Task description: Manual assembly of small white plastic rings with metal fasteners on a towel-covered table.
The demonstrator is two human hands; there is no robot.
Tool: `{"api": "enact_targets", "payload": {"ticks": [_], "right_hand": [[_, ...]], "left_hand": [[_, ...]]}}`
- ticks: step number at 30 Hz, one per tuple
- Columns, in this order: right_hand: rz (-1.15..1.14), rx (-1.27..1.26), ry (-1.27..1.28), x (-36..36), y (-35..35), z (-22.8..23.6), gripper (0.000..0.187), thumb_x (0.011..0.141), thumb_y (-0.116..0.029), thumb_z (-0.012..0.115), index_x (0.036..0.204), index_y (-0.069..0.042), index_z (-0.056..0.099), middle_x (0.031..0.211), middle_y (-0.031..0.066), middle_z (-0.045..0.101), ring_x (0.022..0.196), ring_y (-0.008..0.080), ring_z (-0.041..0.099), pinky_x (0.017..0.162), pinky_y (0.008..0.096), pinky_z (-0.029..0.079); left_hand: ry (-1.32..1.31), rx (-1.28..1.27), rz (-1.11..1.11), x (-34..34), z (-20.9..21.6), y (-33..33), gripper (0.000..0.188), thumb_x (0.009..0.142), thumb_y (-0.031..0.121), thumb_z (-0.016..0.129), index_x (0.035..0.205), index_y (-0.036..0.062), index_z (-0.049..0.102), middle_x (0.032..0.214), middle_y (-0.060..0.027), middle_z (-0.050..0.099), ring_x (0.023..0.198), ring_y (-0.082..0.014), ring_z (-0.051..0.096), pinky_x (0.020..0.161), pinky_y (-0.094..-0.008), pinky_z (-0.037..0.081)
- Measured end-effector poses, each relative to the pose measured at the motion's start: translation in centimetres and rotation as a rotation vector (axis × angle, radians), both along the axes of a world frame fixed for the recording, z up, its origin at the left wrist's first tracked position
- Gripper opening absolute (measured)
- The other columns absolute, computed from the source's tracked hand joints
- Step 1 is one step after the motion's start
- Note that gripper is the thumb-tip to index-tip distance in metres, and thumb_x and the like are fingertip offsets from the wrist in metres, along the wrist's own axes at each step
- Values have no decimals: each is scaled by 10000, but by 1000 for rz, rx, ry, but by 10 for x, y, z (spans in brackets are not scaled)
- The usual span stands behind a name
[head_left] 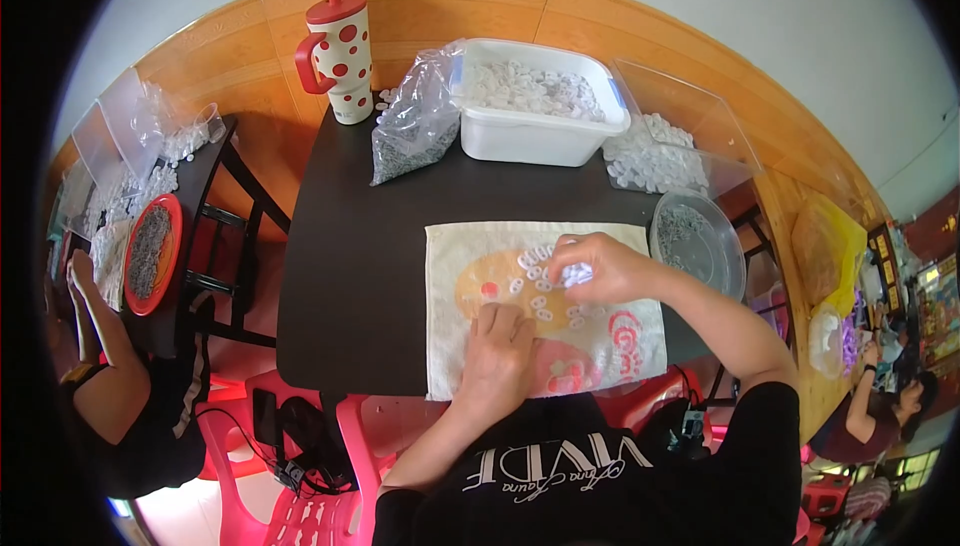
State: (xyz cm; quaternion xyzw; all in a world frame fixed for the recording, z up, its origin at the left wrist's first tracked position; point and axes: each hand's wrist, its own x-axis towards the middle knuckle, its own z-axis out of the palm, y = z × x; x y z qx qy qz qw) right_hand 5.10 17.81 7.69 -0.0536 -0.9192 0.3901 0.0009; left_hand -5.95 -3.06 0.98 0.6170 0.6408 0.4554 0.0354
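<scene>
A printed cream cloth point(447, 276) lies on the black table point(350, 266) in front of me. Several small white plastic rings point(542, 298) are scattered on its middle. My left hand point(497, 356) rests knuckles up on the cloth near its front edge, fingers curled; I cannot see anything in it. My right hand point(600, 268) hovers over the rings with fingertips pinched on a small white ring piece.
At the back stand a white tub point(535, 136) of white pieces, a clear bag point(415, 126) of grey bits, a red-dotted lidded mug point(338, 56), and an open clear box point(665, 151). A round metal dish point(700, 241) sits right. Another person point(110, 386) works at the left table with a red dish point(152, 252).
</scene>
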Motion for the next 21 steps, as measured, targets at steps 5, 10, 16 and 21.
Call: {"api": "enact_targets", "payload": {"ticks": [5,10,16,21], "right_hand": [[-38,-67,-25,6,-17,8,476,725,79,646,1181,-55,667,1245,160,589,1185,296,578,991,384,470],[-46,-23,43,38,-3,2,511,749,136,525,1212,-40,649,1271,168,585,1197,298,574,992,384,468],[-170,-166,81,64,-6,6,548,763,160,464,1242,-44,637,1256,160,594,1206,306,564,1021,367,439],[-90,-44,206,66,-1,-1,626,750,173,437,1288,-90,620,1280,149,577,1225,299,544,1041,354,426]], "left_hand": [[10,9,13,3,-4,-3,188,714,-27,712,895,-32,660,1001,-176,590,923,-373,547,796,-432,487],[14,18,24,8,-3,-1,198,711,-36,712,903,-34,664,993,-173,598,920,-370,550,792,-432,489],[42,25,27,8,-1,1,203,710,-43,716,910,-41,681,979,-168,617,926,-360,559,795,-416,492],[78,23,51,11,-3,2,181,706,-54,716,886,-40,694,958,-155,626,929,-343,567,790,-403,495]]}}
